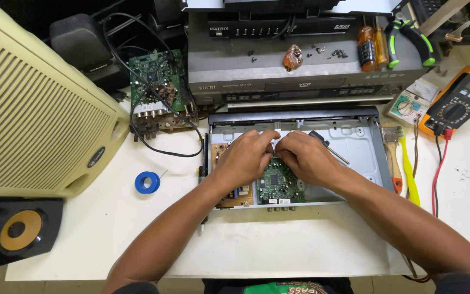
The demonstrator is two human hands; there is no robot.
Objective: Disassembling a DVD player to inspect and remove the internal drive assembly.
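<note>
Both hands meet inside opened player chassis [354, 142], centre of white surface [278, 245]: left hand [246, 158], right hand [304, 158], fingers pinched together over green circuit board [279, 185]; gripped item unclear. Screwdriver [327, 146] lies just right, blue tape roll [147, 182] left.

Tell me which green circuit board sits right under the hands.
The green circuit board inside the open metal case, directly below both hands. The other green board lies loose on the table at upper left, tangled in black cables, far from either hand.
</note>
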